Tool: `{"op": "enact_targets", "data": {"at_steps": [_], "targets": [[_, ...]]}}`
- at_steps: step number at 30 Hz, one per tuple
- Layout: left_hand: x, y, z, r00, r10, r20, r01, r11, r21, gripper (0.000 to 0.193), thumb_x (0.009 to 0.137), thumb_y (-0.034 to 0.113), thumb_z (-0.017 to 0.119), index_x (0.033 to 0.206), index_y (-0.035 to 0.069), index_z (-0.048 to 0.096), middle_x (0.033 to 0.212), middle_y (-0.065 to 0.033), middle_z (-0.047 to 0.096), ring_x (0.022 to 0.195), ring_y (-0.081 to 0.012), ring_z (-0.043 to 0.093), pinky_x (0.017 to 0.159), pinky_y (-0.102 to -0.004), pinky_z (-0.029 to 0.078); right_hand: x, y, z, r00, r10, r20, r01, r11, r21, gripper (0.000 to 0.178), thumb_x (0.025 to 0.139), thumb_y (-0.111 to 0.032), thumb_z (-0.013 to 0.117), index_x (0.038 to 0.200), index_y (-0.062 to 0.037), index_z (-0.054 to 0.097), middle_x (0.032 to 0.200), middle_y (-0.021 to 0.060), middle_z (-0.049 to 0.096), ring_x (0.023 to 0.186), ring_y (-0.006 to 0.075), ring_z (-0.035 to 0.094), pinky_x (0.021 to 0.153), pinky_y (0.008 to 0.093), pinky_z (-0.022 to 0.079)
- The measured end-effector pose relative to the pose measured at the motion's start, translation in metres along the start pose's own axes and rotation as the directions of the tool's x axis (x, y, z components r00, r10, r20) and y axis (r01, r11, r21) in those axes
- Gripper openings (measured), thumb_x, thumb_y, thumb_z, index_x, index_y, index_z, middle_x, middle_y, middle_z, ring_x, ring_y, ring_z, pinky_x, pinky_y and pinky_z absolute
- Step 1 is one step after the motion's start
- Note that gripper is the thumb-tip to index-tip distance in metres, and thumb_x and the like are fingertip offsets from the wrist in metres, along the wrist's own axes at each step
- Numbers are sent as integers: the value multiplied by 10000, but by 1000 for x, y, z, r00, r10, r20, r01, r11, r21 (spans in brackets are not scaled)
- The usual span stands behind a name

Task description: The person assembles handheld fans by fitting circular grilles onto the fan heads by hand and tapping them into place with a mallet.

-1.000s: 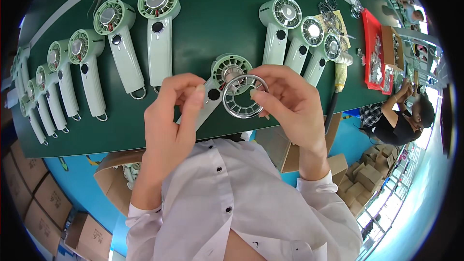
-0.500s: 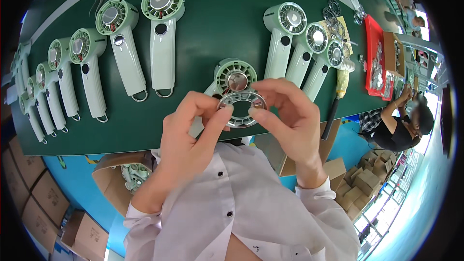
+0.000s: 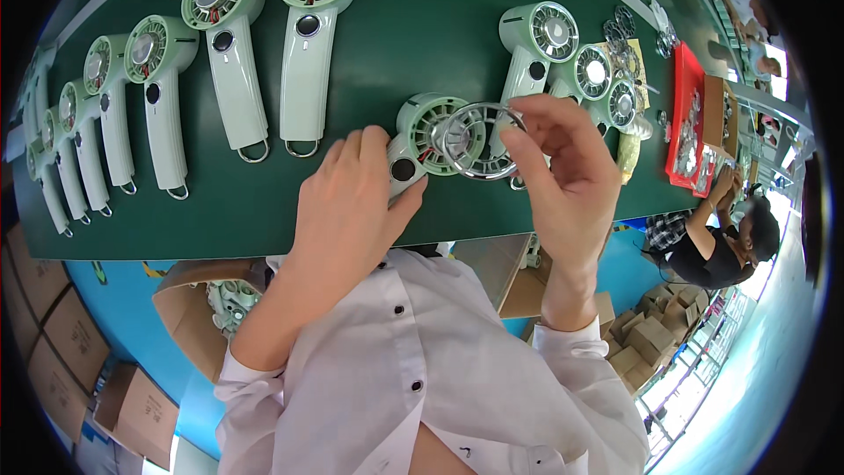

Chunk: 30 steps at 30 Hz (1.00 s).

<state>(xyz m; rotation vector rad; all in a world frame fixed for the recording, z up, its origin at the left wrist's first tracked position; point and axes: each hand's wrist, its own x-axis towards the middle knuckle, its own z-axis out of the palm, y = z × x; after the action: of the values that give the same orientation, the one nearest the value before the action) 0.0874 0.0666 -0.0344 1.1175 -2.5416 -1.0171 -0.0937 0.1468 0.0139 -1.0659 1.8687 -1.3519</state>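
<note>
My left hand (image 3: 347,198) is wrapped round the handle of a pale green handheld fan (image 3: 411,119) near the table's front edge. The fan's head faces up, with its slotted ring and some red wire showing. Between the thumb and fingers of my right hand (image 3: 571,167) is a shiny chrome ring cover (image 3: 485,177), tilted. It overlaps the right part of the fan's head in view; whether they touch I cannot tell. Just beyond my right hand lie several fans with chrome covers on their heads, such as a covered fan (image 3: 534,32).
Several fans without chrome covers, such as one uncovered fan (image 3: 308,79), lie in a row on the green table (image 3: 378,44) to the left. Loose chrome rings (image 3: 620,31), a red tray (image 3: 681,123) and a cardboard box (image 3: 719,110) are at right. A co-worker (image 3: 716,242) sits beyond.
My left hand has let go of the chrome ring cover and taken hold of the fan's handle. My right hand has carried the cover up and right, beside the fan's head.
</note>
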Motion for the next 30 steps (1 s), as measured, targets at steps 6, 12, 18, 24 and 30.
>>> {"op": "enact_targets", "data": {"at_steps": [6,12,18,24,30], "targets": [[5,-2,-9,946,-176,273,253,925,-282,456,842,255,765,1076,-4,471,787,-239,687,753,-419,696,687,-477,543,2,3,5,994,-36,104,46,995,-89,221,867,58,713,1083,25,678,869,10,586,748,64,536,667,208,442],[9,-4,-13,928,-178,328,288,900,-328,565,831,359,800,1103,-26,491,802,-225,689,754,-401,699,675,-459,537,9,9,12,988,-24,156,51,984,-170,201,851,49,724,1046,15,691,836,14,575,720,75,526,663,222,436],[13,-2,-19,895,-213,392,365,855,-370,641,861,516,747,1066,-41,506,737,-204,671,689,-371,688,640,-421,516,15,12,12,981,-43,187,81,976,-202,176,854,50,723,1026,14,702,852,29,582,696,80,520,643,225,429],[12,-6,-22,861,-235,452,431,809,-399,572,946,504,643,1046,-42,505,626,-204,594,623,-399,643,590,-448,466,16,20,12,979,-43,198,90,967,-239,172,862,48,722,1030,17,706,961,54,596,705,78,577,645,219,457],[11,-2,-20,875,-246,417,423,806,-413,493,990,455,590,1060,-26,510,586,-183,546,584,-408,591,580,-458,438,17,20,15,983,-22,182,61,975,-215,145,868,36,727,1008,8,706,957,51,593,721,79,595,645,218,463]]}}
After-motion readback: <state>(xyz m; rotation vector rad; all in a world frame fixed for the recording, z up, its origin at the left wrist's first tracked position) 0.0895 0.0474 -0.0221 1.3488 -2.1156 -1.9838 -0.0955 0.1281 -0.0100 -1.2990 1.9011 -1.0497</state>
